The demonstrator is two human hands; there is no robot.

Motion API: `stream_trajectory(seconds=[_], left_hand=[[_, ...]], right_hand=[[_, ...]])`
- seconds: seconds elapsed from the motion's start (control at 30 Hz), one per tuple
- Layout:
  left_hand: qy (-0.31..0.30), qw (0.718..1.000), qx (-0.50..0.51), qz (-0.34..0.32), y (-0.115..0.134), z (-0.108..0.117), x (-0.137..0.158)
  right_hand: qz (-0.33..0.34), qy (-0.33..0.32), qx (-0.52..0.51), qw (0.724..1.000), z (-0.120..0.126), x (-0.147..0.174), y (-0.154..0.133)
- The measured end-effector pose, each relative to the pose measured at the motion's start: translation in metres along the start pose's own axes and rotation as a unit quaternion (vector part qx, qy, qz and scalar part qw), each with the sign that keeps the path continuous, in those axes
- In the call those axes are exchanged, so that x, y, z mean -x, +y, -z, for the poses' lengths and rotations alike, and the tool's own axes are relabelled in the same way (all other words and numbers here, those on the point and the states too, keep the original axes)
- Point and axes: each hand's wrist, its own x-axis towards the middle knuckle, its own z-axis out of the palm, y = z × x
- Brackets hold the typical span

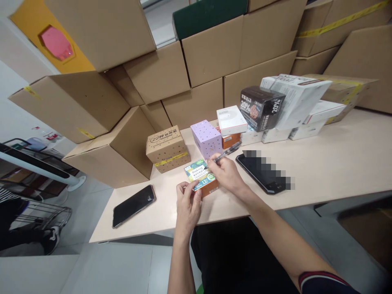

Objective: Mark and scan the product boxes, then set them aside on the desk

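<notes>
A small green, white and orange box [199, 173] printed "Bioking" lies on the table near its front edge. My left hand [187, 204] grips the box's front left corner between thumb and fingers. In my right hand [228, 173] is a dark patterned pen [228, 151], pinched as for writing. Its tip is at the box's printed top face; whether it touches cannot be made out. Just behind stand a purple dotted box [206, 136] and a white box [232, 118] resting on an orange one [230, 141].
One phone [134, 206] lies at the left, and a dark handheld device [260, 171] at the right. A brown printed carton [168, 148], a black box [260, 108] and white boxes [300, 102] line the back. Large cardboard boxes [211, 45] wall the table's far side. A person's shoe [52, 240] shows far left.
</notes>
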Motion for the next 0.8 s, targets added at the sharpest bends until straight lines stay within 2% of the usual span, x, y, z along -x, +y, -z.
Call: stream_trajectory(seconds=[0.07, 0.13, 0.23, 0.37, 0.5, 0.67, 0.8], left_hand=[[-0.002, 1.000, 0.000, 0.001, -0.001, 0.000, 0.000], [-0.003, 1.000, 0.000, 0.001, -0.001, 0.000, 0.000], [-0.001, 1.000, -0.001, 0.000, -0.001, 0.000, 0.000], [0.004, 1.000, -0.003, -0.002, -0.001, 0.000, 0.000], [0.008, 1.000, 0.020, -0.007, -0.001, -0.001, 0.001], [0.020, 0.999, 0.035, 0.002, -0.003, -0.004, 0.001], [0.031, 0.999, 0.030, 0.008, -0.004, -0.005, 0.001]], right_hand=[[-0.030, 0.042, -0.020, 0.998, 0.006, 0.001, 0.003], [-0.059, 0.053, -0.038, 0.996, 0.015, 0.003, 0.007], [-0.077, 0.017, -0.007, 0.997, 0.029, 0.005, 0.014], [-0.054, -0.072, 0.120, 0.989, 0.039, 0.011, 0.026], [-0.044, -0.126, 0.210, 0.968, 0.035, 0.018, 0.032], [-0.065, -0.136, 0.347, 0.926, 0.026, 0.022, 0.033], [-0.083, -0.123, 0.388, 0.910, 0.021, 0.022, 0.031]])
